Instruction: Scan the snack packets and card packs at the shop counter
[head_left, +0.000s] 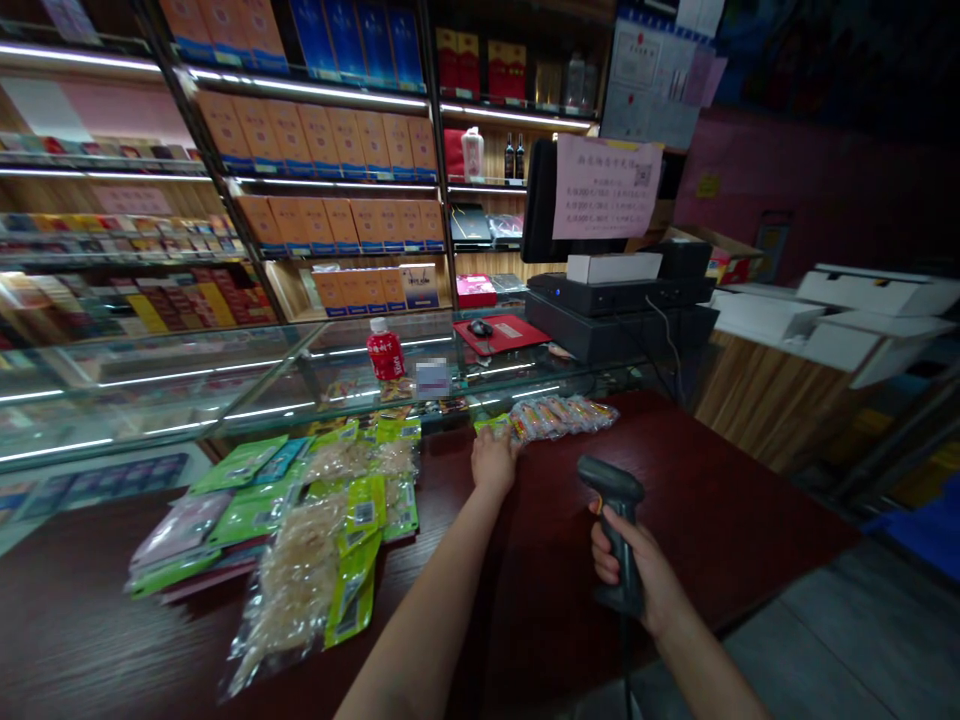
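Observation:
My right hand (634, 560) is wrapped around the handle of a dark barcode scanner (611, 480), held above the dark red counter (547, 590) with its cable hanging down. Further forward, my left hand (495, 460) has its fingers bent over the green and yellow end of a snack packet (492, 424); the fingertips are partly hidden. Touching that spot on the right is a row of clear-wrapped snack packets (562, 416). To the left of my arm lie clear bags of pale dried snack (296, 570) with yellow-green labels, and a stack of green and pink pouches (240, 505).
Behind the counter runs a glass display case (277, 385) with a red bottle (385, 350) on it. A monitor (541, 205) and black till (622, 330) stand at back right, beside white boxes (772, 312). Shelves of orange boxes (300, 135) line the wall.

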